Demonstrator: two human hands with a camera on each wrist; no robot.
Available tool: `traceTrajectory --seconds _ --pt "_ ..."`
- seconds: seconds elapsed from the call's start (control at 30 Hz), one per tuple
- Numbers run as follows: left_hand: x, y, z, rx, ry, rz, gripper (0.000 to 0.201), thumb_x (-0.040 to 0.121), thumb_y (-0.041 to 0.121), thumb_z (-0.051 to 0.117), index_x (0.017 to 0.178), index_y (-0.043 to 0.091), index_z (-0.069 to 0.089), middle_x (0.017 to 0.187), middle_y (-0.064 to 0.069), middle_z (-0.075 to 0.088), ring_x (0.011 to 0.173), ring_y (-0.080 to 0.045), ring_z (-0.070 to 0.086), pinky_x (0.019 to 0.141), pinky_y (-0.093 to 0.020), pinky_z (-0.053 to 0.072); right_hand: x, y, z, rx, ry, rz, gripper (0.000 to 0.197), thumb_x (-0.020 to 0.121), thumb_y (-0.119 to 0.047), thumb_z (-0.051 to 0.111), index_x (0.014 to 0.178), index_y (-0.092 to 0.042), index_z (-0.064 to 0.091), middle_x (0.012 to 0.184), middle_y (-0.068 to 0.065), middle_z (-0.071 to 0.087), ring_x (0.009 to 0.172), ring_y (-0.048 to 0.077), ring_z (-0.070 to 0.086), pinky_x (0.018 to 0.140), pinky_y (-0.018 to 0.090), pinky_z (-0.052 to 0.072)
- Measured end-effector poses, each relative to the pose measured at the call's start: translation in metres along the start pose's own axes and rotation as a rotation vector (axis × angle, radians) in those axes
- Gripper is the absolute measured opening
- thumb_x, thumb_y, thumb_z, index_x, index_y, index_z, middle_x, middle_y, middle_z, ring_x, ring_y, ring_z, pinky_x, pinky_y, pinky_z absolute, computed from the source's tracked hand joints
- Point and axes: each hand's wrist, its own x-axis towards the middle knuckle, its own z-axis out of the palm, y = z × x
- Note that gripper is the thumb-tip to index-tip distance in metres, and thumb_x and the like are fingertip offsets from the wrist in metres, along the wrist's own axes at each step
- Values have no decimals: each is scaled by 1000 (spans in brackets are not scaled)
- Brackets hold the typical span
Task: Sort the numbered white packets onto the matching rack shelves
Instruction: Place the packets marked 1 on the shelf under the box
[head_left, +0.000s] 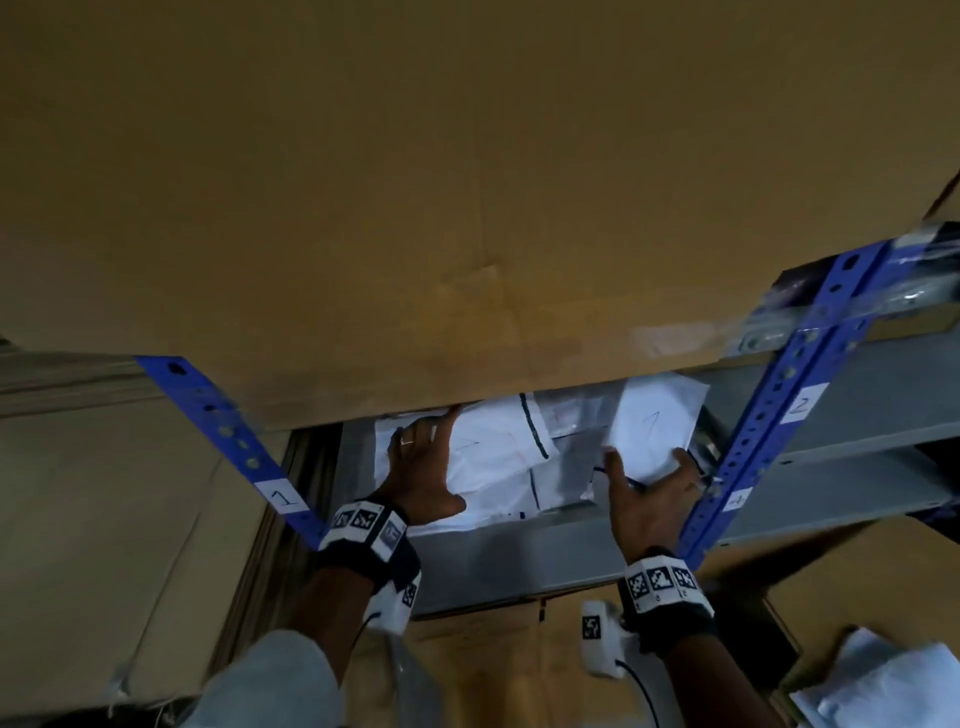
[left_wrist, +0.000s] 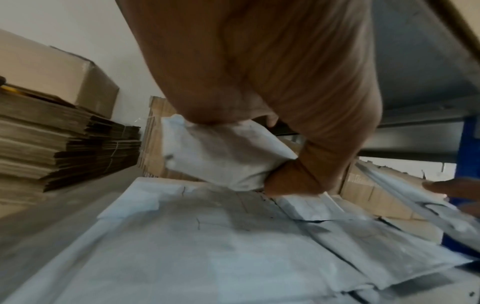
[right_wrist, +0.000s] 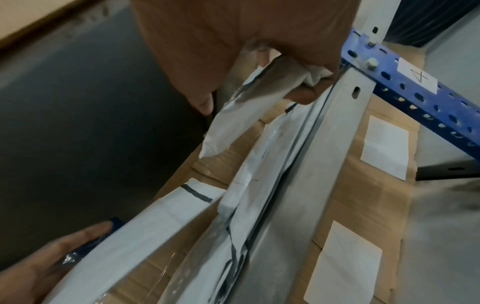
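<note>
Under a big cardboard box (head_left: 415, 208), white packets (head_left: 498, 457) cover the grey shelf (head_left: 498, 561); both hands' fingers grip packets.

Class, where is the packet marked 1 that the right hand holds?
In the head view, the packet marked 1 is right of centre, pinched by the right hand, over the shelf's packet pile, beside the blue post.

The head view was dim and soft, with the big brown cardboard sheet (head_left: 467, 182) overhead shadowing the grey metal rack shelf (head_left: 509, 551) beneath it. Straight blue steel uprights (head_left: 769, 415) bowed toward the frame edges. Both wrist views were motion-smeared; the white plastic packets (left_wrist: 207, 246) looked grainy, and close skin was out of focus.
</note>
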Motion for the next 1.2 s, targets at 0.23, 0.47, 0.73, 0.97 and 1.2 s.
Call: traceTrajectory --seconds 0.23,0.47,0.73,0.97,1.2 --pt "25 -33 11 317 -235 -67 113 78 31 73 157 38 -7 162 -8 0 151 -31 -11 118 -61 -8 18 7 30 119 2 91 64 100 -5 52 153 9 20 146 34 40 129 47 44 106 48 36" --pt "31 -52 23 316 -303 -99 99 80 13 61 156 48 7 164 -2 -22 150 -27 -27 117 -64 -8 20 4 60 281 -1 275 47 91 -17 48 131 9 46 112 26 59 106 42 57 95 47 44" --pt "30 -50 31 212 -298 -92 88 88 7 50 155 50 11 166 5 -14 151 -23 -22 118 -63 -4 27 6 93 407 -92 502 43 74 -27 70 101 -12 40 92 12 53 82 30 56 83 52 53" --pt "27 -52 39 133 -261 -109 55 105 41 27 157 44 11 167 8 -9 153 -18 -16 118 -64 -6 22 2 121 368 -176 463 52 74 -24 78 102 -16 35 88 9 52 79 28 57 89 59 56" --pt "26 -64 43 160 -251 -87 56 105 42 25 158 42 5 166 8 -14 153 -20 -17 118 -64 -4 25 -8 115 80 -156 369 61 87 -33 79 120 6 45 112 28 65 108 43 63 91 44 48"
